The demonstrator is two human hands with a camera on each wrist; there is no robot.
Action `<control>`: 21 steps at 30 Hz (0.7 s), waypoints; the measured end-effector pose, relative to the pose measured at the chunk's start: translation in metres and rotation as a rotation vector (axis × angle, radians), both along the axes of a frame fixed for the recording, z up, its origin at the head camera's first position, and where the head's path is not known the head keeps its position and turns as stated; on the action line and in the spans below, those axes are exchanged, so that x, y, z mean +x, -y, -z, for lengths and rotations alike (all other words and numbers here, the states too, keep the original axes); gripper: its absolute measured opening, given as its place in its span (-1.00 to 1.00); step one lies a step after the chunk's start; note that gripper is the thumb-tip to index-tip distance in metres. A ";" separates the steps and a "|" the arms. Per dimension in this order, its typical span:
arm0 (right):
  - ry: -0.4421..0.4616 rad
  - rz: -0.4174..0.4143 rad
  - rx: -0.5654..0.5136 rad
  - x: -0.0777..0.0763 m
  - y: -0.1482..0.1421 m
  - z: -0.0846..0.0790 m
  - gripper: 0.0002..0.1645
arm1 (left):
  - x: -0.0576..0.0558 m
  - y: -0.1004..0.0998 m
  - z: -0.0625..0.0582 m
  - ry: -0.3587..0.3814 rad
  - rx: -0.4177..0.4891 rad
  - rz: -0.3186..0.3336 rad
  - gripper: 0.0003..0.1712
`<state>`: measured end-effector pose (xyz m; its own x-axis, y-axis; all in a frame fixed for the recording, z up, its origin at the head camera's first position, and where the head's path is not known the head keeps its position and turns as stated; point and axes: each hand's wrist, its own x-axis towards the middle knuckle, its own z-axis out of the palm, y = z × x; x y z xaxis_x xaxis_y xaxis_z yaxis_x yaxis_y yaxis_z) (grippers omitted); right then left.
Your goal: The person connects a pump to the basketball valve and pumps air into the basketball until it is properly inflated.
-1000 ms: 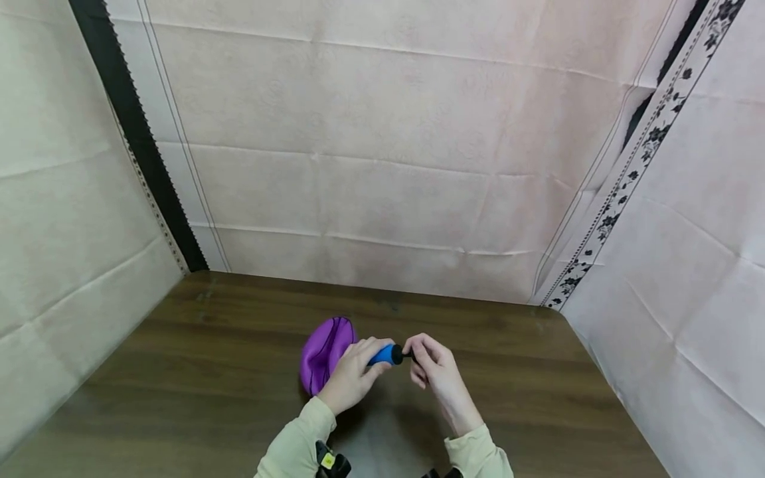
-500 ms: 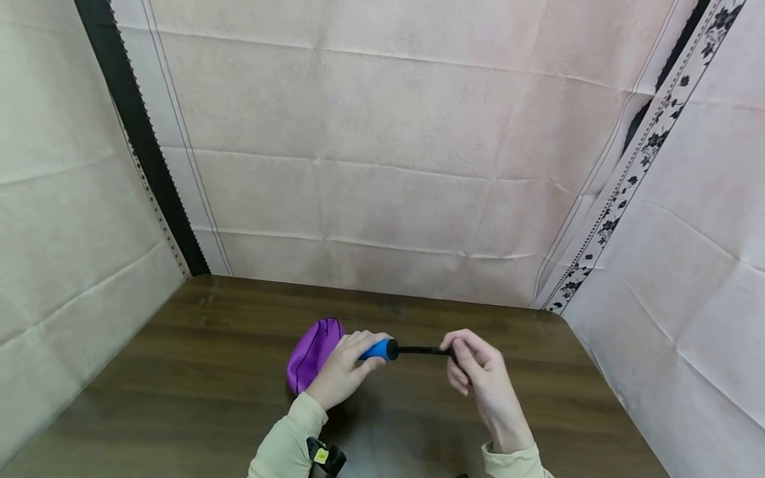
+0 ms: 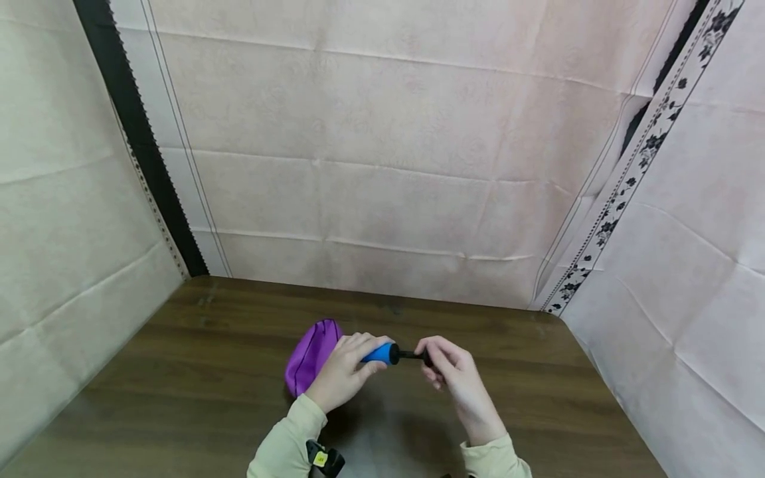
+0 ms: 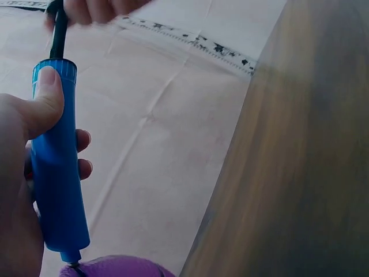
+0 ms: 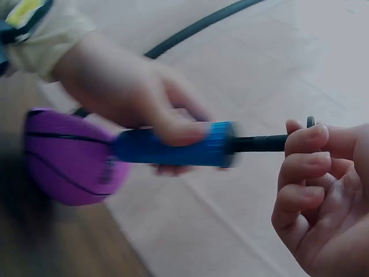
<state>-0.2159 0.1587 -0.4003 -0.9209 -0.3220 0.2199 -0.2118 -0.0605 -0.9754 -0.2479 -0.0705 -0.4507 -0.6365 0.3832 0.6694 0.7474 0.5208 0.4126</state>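
Note:
My left hand (image 3: 345, 373) grips the barrel of a blue hand pump (image 4: 60, 179), fingers wrapped around it and thumb near its top collar. The pump's narrow end meets a purple ball (image 5: 72, 158) with black seam lines, which looks sunken and partly deflated in the head view. From the other end of the barrel a black plunger rod (image 5: 259, 143) sticks out partway. My right hand (image 3: 453, 375) pinches the handle at the rod's end, its fingers curled. The pump lies roughly level, pointing left into the ball. Part of the barrel is hidden by my left hand.
A brown wood-grain table (image 3: 239, 398) lies beneath both hands. Pale creased cloth (image 3: 382, 153) hangs behind it, with more cloth on both sides. A floral border strip (image 3: 618, 192) runs down the right corner and a black strip (image 3: 143, 139) down the left.
My right hand first drew the plunger rod far out to the right, then moved back left, so less rod shows now. My left hand and the ball shifted slightly left.

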 end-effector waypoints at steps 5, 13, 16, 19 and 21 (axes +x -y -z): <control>-0.124 0.039 -0.043 0.010 -0.023 -0.014 -0.69 | 0.000 0.006 -0.002 -0.011 0.017 -0.031 -0.56; -0.148 -0.108 -0.023 0.001 -0.004 -0.004 -0.71 | 0.004 -0.004 -0.005 0.066 -0.007 -0.019 -0.60; -0.127 -0.138 0.034 -0.006 0.009 0.006 -0.65 | 0.005 -0.008 -0.004 0.077 -0.017 -0.020 -0.61; -0.073 -0.115 0.079 -0.007 0.014 0.011 -0.64 | 0.005 -0.008 -0.003 0.055 -0.028 -0.021 -0.62; -0.039 -0.101 0.107 -0.006 0.013 0.010 -0.63 | 0.004 -0.007 -0.002 0.037 -0.030 -0.018 -0.61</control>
